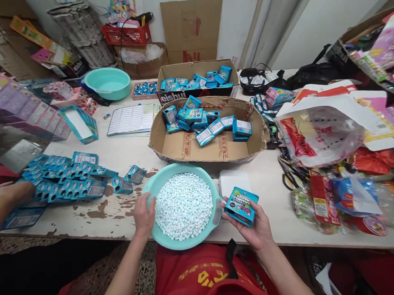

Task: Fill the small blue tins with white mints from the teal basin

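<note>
In front of me stands a turquoise basin [217, 214] full of small pale blue-white candies [183, 207]. My left hand [144, 217] is at its left side, fingers closed on the rim with the thumb towards the inside. To the right of the basin, my right hand [254, 227] holds a small blue candy box [241, 206], printed side up, its front edge tilted towards me. Beneath and behind that box is a flat white scale-like slab [234, 180]. Just beyond the basin, an open carton [171, 151] contains several similar blue boxes [192, 115].
Another person's hand [18, 192] reaches over rows of blue boxes [67, 175] at left. A second carton [196, 69] of blue boxes and an empty turquoise basin [109, 84] stand at the back. Scissors [291, 171], wrappers and plastic bags [323, 133] crowd the right.
</note>
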`<state>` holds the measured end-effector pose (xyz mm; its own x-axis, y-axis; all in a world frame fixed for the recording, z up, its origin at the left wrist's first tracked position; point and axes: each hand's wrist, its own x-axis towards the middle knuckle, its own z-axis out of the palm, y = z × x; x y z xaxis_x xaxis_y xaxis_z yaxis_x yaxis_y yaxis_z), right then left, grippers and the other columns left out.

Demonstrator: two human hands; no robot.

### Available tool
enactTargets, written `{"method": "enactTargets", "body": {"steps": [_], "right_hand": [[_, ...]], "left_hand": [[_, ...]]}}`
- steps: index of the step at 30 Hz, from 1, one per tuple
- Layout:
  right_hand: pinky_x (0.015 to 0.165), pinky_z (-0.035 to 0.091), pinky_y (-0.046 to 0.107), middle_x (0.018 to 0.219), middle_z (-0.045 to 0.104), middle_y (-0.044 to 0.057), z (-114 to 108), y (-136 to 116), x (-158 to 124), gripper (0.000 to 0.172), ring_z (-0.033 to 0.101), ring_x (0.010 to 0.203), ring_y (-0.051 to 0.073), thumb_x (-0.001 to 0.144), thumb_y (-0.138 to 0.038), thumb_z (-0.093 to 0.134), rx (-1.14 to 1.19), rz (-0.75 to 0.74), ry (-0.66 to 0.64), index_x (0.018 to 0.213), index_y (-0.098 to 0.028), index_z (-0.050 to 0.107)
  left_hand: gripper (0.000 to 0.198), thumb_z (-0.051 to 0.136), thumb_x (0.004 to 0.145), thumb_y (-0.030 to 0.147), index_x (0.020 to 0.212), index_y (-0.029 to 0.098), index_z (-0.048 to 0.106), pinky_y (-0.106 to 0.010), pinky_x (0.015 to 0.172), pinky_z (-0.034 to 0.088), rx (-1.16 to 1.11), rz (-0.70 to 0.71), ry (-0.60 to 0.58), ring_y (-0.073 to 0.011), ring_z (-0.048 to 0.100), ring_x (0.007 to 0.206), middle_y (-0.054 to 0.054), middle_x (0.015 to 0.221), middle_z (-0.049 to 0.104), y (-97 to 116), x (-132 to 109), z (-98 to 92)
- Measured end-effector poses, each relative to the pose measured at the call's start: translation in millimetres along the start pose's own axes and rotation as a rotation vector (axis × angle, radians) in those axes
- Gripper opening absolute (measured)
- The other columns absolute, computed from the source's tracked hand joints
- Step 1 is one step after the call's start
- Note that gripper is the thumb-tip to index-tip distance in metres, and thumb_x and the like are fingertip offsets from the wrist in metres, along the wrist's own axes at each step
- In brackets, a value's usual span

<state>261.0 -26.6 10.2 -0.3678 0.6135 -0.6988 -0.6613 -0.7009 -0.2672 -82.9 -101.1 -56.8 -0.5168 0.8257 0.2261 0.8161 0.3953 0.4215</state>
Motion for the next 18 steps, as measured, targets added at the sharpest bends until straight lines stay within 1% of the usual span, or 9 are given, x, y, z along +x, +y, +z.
{"method": "enactTargets", "body": {"steps": [2, 4, 7, 8, 10, 13, 15, 16, 18], "right_hand": [[0.091, 0.049, 0.049, 0.108, 0.069, 0.015, -5, -3, 0, 0.042, 0.06, 0.111, 0.032, 0.071, -0.029, 0.067, 0.054, -0.016, 0.044, 0.109, -0.015, 0.059], [0.088, 0.052, 0.048, 0.102, 0.071, 0.013, -15, -8, -3, 0.038, 0.062, 0.107, 0.031, 0.069, -0.02, 0.067, 0.089, -0.059, 0.13, 0.106, -0.015, 0.059], [0.083, 0.057, 0.044, 0.089, 0.073, 0.007, -44, -14, -13, 0.035, 0.068, 0.094, 0.028, 0.063, -0.007, 0.068, 0.083, -0.108, 0.318, 0.096, -0.015, 0.059], [0.079, 0.059, 0.041, 0.085, 0.072, 0.006, -57, -17, -18, 0.036, 0.07, 0.087, 0.026, 0.061, -0.004, 0.069, 0.052, -0.113, 0.388, 0.094, -0.015, 0.058], [0.066, 0.062, 0.033, 0.076, 0.071, 0.002, -84, -20, -27, 0.044, 0.071, 0.071, 0.022, 0.058, -0.003, 0.073, -0.037, -0.14, 0.524, 0.096, -0.016, 0.057], [0.048, 0.059, 0.025, 0.074, 0.069, -0.004, -119, -25, -37, 0.077, 0.069, 0.057, 0.019, 0.05, -0.008, 0.082, -0.159, -0.239, 0.678, 0.117, -0.024, 0.048], [0.046, 0.058, 0.023, 0.077, 0.068, -0.006, -132, -28, -38, 0.09, 0.069, 0.056, 0.018, 0.046, -0.014, 0.085, -0.208, -0.292, 0.707, 0.123, -0.029, 0.043], [0.047, 0.058, 0.021, 0.079, 0.067, -0.006, -136, -30, -37, 0.089, 0.069, 0.057, 0.017, 0.045, -0.017, 0.086, -0.228, -0.311, 0.7, 0.123, -0.029, 0.044], [0.051, 0.058, 0.018, 0.081, 0.067, -0.005, -137, -33, -34, 0.08, 0.069, 0.06, 0.014, 0.042, -0.022, 0.087, -0.267, -0.344, 0.665, 0.114, -0.025, 0.051]], "left_hand": [[0.041, 0.043, 0.088, 0.043, 0.114, 0.014, 0.054, -0.047, 0.107, 0.028, 0.037, 0.114, -0.087, -0.031, 0.037, 0.129, -0.017, 0.12, 0.057, 16, -14, 12.0], [0.047, 0.042, 0.088, 0.045, 0.119, 0.011, 0.053, -0.054, 0.109, 0.02, 0.113, 0.128, -0.105, -0.0344, 0.024, 0.137, -0.02, 0.132, 0.05, 26, -21, 21.6], [0.048, 0.037, 0.09, 0.043, 0.124, 0.013, 0.052, -0.055, 0.111, 0.016, 0.122, 0.135, -0.197, -0.0327, 0.019, 0.14, -0.018, 0.142, 0.041, 35, -30, 29.8], [0.049, 0.037, 0.09, 0.044, 0.127, 0.014, 0.05, -0.054, 0.111, 0.017, 0.109, 0.11, -0.235, -0.0321, 0.02, 0.14, -0.017, 0.144, 0.039, 37, -35, 31.7], [0.054, 0.035, 0.09, 0.045, 0.132, 0.013, 0.045, -0.054, 0.11, 0.021, 0.09, -0.028, -0.265, -0.0324, 0.022, 0.139, -0.018, 0.146, 0.035, 42, -45, 36.4], [0.06, 0.035, 0.089, 0.049, 0.133, 0.009, 0.044, -0.055, 0.108, 0.022, 0.088, -0.266, -0.251, -0.0356, 0.022, 0.138, -0.022, 0.146, 0.034, 55, -54, 48.7], [0.06, 0.035, 0.089, 0.05, 0.131, 0.01, 0.047, -0.056, 0.109, 0.018, 0.079, -0.34, -0.247, -0.036, 0.02, 0.139, -0.021, 0.146, 0.034, 67, -47, 60.1], [0.059, 0.035, 0.089, 0.05, 0.132, 0.011, 0.047, -0.056, 0.11, 0.017, 0.062, -0.351, -0.25, -0.0351, 0.019, 0.139, -0.02, 0.146, 0.034, 73, -40, 65.8], [0.056, 0.034, 0.09, 0.046, 0.133, 0.013, 0.045, -0.054, 0.111, 0.015, 0.009, -0.351, -0.269, -0.0321, 0.02, 0.14, -0.017, 0.147, 0.034, 84, -20, 74.9]]}}
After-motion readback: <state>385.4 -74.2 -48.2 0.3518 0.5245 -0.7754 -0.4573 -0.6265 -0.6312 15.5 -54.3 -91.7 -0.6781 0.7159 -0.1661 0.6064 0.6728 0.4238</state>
